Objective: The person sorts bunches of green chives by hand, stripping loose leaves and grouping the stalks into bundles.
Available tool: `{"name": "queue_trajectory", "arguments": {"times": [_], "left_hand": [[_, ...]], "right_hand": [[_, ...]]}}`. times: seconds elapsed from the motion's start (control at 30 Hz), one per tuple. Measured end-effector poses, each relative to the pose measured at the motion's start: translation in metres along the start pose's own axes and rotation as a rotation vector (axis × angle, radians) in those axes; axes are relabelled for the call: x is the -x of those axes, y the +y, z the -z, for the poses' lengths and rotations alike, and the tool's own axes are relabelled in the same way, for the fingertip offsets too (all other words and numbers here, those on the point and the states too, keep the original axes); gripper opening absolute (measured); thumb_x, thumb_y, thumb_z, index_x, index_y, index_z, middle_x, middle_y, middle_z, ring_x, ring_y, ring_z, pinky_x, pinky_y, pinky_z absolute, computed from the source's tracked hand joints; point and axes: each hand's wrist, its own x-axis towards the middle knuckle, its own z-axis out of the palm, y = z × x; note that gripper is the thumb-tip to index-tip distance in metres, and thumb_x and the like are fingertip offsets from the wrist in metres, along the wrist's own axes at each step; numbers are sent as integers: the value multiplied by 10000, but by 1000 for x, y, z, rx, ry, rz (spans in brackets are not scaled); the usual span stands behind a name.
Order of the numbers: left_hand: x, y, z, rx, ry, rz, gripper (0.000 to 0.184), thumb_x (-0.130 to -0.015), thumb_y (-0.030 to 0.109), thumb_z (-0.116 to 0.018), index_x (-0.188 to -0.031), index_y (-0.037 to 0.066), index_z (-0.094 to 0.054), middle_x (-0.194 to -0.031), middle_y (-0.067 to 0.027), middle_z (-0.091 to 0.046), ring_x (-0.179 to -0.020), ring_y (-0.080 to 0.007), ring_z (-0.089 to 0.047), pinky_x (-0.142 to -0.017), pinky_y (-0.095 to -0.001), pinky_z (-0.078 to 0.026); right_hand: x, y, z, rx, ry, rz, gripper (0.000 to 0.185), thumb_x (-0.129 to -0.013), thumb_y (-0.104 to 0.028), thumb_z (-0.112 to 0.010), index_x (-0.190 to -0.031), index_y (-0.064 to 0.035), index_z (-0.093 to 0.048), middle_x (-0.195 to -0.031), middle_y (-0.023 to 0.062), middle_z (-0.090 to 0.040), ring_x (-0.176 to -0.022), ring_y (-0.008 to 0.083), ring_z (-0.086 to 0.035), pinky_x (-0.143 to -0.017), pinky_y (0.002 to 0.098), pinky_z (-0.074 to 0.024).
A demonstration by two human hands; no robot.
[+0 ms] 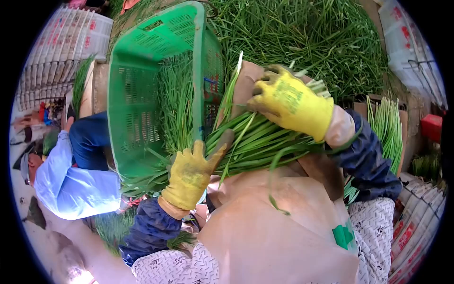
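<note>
A bundle of long green stalks point(265, 142) lies across the lap, over a pinkish-brown apron point(269, 222). My left hand point(191, 175), in a yellow glove with dark fingertips, rests at the leafy end of the bundle with thumb and fingers apart. Over the upper right of the bundle is my right hand point(288, 102), also gloved in yellow, its fingers curled down near the pale stem ends; what they grip is hidden. Just left of the bundle a green perforated basket point(198, 71) leans on its side, with green leaves point(177, 104) in it.
Loose green leaves point(302, 38) cover the ground at the top. A person in a light blue top point(80, 189) sits at the left. More stalks point(385, 132) stand on the right. White wrapped stacks point(90, 38) are at the upper left, and a red object point(431, 127) sits at the far right.
</note>
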Motion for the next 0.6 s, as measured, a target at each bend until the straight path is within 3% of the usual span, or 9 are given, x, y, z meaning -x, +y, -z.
{"name": "queue_trajectory", "arguments": {"times": [0.03, 0.13, 0.3, 0.37, 0.4, 0.43, 0.5, 0.57, 0.6], "left_hand": [[1, -3, -3, 12, 8, 8, 603, -752, 88, -591, -1331, 224, -493, -1031, -131, -551, -701, -283, -570, -604, -388, -467], [4, -9, -19, 203, 147, 119, 603, -692, 101, -688, -1267, 104, -507, -1224, -150, -543, -818, -346, -607, -689, -435, -498], [7, -9, -44, 249, 186, 39, 723, -589, 66, -754, -1266, 111, -503, -1211, -160, -547, -879, -349, -605, -718, -441, -501], [6, -11, -40, 281, 97, 50, 788, -537, 69, -787, -1271, 106, -500, -1214, -165, -545, -899, -356, -602, -730, -440, -501], [7, -12, -41, 290, 160, 30, 832, -519, 88, -810, -1287, 104, -489, -1228, -168, -540, -912, -363, -606, -735, -439, -504], [7, -14, -40, 297, 160, 20, 832, -519, 88, -810, -1287, 104, -489, -1228, -168, -540, -912, -363, -606, -735, -439, -504], [6, -13, -36, 311, 68, 67, 709, -624, 128, -723, -1302, 180, -520, -1268, -154, -531, -885, -324, -610, -735, -396, -506], [7, -11, -39, 356, 60, 50, 777, -576, 75, -732, -1315, 152, -505, -1275, -159, -526, -912, -342, -610, -742, -402, -508], [7, -9, -42, 386, 77, 73, 804, -556, 80, -771, -1305, 93, -482, -1243, -173, -542, -936, -357, -615, -752, -399, -520]], "right_hand": [[4, -3, 0, 8, -12, 8, 284, -796, -159, -604, -1078, -169, -635, -1061, 90, -610, -1079, 303, -549, -990, 495, -385], [32, -2, 4, 70, 307, -75, 251, -760, -144, -618, -1010, -146, -641, -993, 81, -597, -1009, 303, -559, -974, 481, -403], [94, 50, 14, 40, 446, -423, 281, -773, -48, -621, -1049, -88, -648, -940, 100, -626, -899, 321, -594, -811, 419, -465], [122, 98, -4, -260, 767, -586, 199, -813, -17, -636, -999, -77, -675, -880, 86, -668, -739, 226, -619, -664, 322, -496], [137, 117, 1, -301, 814, -832, 176, -847, -89, -642, -1020, -83, -677, -891, 65, -679, -743, 162, -625, -661, 288, -496], [153, 144, 8, -351, 774, -1201, 196, -866, -156, -638, -1045, -89, -679, -915, 71, -684, -747, 138, -634, -672, 269, -506], [196, 193, -6, -384, 772, -1295, 282, -848, -261, -665, -1089, -115, -674, -924, 106, -681, -816, 153, -645, -728, 284, -509], [172, 168, 6, 561, 232, -1390, 370, -827, -325, -686, -1128, -110, -659, -935, 127, -679, -886, 178, -650, -780, 315, -510], [163, 147, 9, 496, 302, -1282, 462, -814, -386, -691, -1152, -75, -640, -955, 147, -676, -953, 216, -650, -836, 349, -506]]}}
